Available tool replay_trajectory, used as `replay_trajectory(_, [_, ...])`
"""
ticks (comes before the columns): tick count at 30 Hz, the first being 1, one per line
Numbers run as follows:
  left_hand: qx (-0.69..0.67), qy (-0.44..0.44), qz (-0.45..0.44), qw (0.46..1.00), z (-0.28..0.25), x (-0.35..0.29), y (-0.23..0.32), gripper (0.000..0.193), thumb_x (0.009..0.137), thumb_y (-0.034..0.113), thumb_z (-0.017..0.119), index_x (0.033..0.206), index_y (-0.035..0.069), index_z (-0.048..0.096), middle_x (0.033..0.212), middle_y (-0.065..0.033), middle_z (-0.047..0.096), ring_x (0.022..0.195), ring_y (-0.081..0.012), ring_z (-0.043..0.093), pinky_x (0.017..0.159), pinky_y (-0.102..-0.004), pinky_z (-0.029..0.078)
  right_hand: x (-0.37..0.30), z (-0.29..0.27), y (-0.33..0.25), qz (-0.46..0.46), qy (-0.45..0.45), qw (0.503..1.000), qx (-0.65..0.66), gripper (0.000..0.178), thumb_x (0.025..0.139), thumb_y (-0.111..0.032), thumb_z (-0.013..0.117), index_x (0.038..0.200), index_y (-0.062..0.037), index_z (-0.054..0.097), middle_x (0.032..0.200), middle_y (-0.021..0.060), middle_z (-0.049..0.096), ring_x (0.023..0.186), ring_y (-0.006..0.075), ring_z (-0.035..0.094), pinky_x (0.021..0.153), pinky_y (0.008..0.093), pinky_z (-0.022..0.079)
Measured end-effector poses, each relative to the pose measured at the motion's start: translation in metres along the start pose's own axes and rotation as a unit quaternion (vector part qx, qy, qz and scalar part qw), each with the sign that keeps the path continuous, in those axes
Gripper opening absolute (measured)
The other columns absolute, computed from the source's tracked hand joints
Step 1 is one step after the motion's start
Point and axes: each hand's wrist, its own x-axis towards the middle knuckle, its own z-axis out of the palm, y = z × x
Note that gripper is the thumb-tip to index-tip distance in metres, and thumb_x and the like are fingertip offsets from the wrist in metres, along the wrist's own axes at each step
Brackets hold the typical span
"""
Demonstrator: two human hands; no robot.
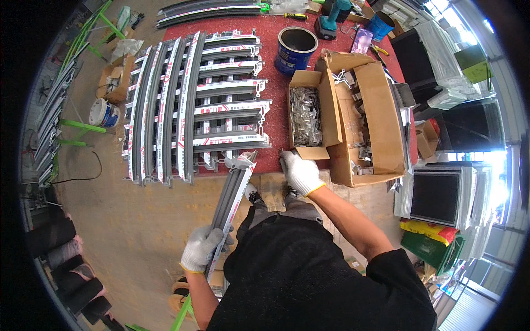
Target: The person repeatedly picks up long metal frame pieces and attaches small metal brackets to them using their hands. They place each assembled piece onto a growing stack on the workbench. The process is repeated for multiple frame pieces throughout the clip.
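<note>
My left hand (202, 248), in a white knit glove, is wrapped round a grey metal profile (232, 190) with a white and red film strip. The profile slants up toward the table edge, its far end by the stacked profiles. My right hand (301, 172), also gloved, is at the table's front edge, just below a small open carton (317, 153) of small shiny metal pieces (305, 113). Its fingers are curled together, and whatever they may hold is hidden. Similar profiles (190, 105) lie crosswise in a stack on the red table (274, 71), to the left.
A larger open carton (381, 118) with metal fittings stands at the table's right. Behind are a blue can (295, 55), a teal cordless drill (331, 19) and a yellow-black screwdriver (295, 16). Framed panels (436, 193) lean at the right; green stands (83, 127) are on the left.
</note>
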Motion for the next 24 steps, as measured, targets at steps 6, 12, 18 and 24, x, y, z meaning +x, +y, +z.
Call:
replay_trajectory(6, [-0.018, 0.004, -0.006, 1.000, -0.002, -0.001, -0.001, 0.071, 0.106, 0.052, 0.069, 0.133, -0.013, 0.071, 0.098, -0.0161, 0.078, 0.082, -0.0234, 0.075, 0.077, -0.0355, 0.060, 0.000, -0.008, -0.014, 0.086, 0.079, 0.991, 0.062, 0.023, 0.105, -0.031, 0.073, 0.109, -0.0091, 0.079, 0.083, 0.0230, 0.077, 0.074, 0.0470, 0.076, 0.068, 0.0541, 0.061])
replay_trajectory(12, [-0.009, 0.011, -0.012, 1.000, -0.001, -0.003, 0.003, 0.052, 0.110, 0.035, 0.061, 0.132, -0.010, 0.075, 0.096, -0.0136, 0.080, 0.084, -0.0200, 0.075, 0.081, -0.0343, 0.060, -0.009, -0.011, -0.015, 0.235, 0.055, 0.926, 0.289, 0.024, 0.098, -0.025, 0.076, 0.101, -0.0022, 0.081, 0.078, 0.0193, 0.077, 0.072, 0.0309, 0.080, 0.071, 0.0482, 0.061])
replay_trajectory(18, [0.003, 0.017, -0.024, 1.000, 0.000, -0.001, 0.006, 0.051, 0.109, 0.033, 0.061, 0.130, -0.011, 0.076, 0.096, -0.0142, 0.080, 0.083, -0.0204, 0.075, 0.080, -0.0350, 0.060, -0.012, -0.032, -0.012, 0.324, 0.000, 0.734, 0.597, 0.010, 0.104, -0.008, 0.072, 0.106, 0.0027, 0.072, 0.092, 0.0137, 0.078, 0.073, 0.0209, 0.075, 0.064, 0.0327, 0.061])
replay_trajectory(24, [0.006, 0.015, -0.026, 1.000, 0.000, -0.004, 0.008, 0.049, 0.109, 0.031, 0.061, 0.129, -0.011, 0.076, 0.094, -0.0141, 0.080, 0.081, -0.0212, 0.076, 0.080, -0.0351, 0.060, -0.017, -0.092, -0.044, 0.305, -0.036, 0.654, 0.692, 0.016, 0.104, -0.010, 0.075, 0.112, 0.0042, 0.075, 0.099, 0.0110, 0.080, 0.078, 0.0163, 0.074, 0.072, 0.0321, 0.062])
